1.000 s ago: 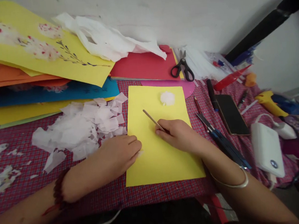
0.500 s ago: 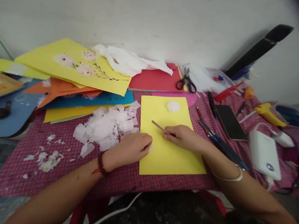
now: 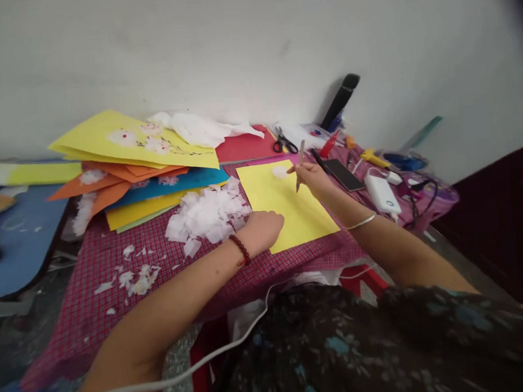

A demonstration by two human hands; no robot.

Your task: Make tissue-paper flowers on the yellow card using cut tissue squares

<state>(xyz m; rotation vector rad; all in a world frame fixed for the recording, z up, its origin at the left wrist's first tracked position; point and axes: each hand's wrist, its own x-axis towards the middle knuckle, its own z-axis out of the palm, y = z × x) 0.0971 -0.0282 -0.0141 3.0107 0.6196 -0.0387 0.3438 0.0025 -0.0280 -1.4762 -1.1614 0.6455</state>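
Observation:
A yellow paper sheet point(image 3: 297, 217) lies on the checked cloth, with a round white tissue patch point(image 3: 280, 172) near its top. My left hand point(image 3: 267, 229) is closed and rests on the sheet's left edge; whatever its fingers may hold is hidden. Between the fingers of my right hand point(image 3: 312, 178) is a slim metal tool point(image 3: 302, 150), held upright just right of the white patch, its pointed end down. The tool's exact kind is unclear. Beside my left hand spreads a pile of white tissue pieces point(image 3: 205, 213).
Behind lie stacked coloured papers, the top yellow one point(image 3: 100, 128) bearing blossoms. Black scissors point(image 3: 284, 142) sit on red paper point(image 3: 243, 147). On the right are a dark phone point(image 3: 344, 174) and a white power bank point(image 3: 381, 191). Tissue scraps point(image 3: 143, 279) lie left; a white cable point(image 3: 203, 361) crosses in front.
The view has swung to the right and tilted. My right hand has moved up the sheet towards the white patch, and the metal tool has turned upright. My left hand stays at the sheet's left edge.

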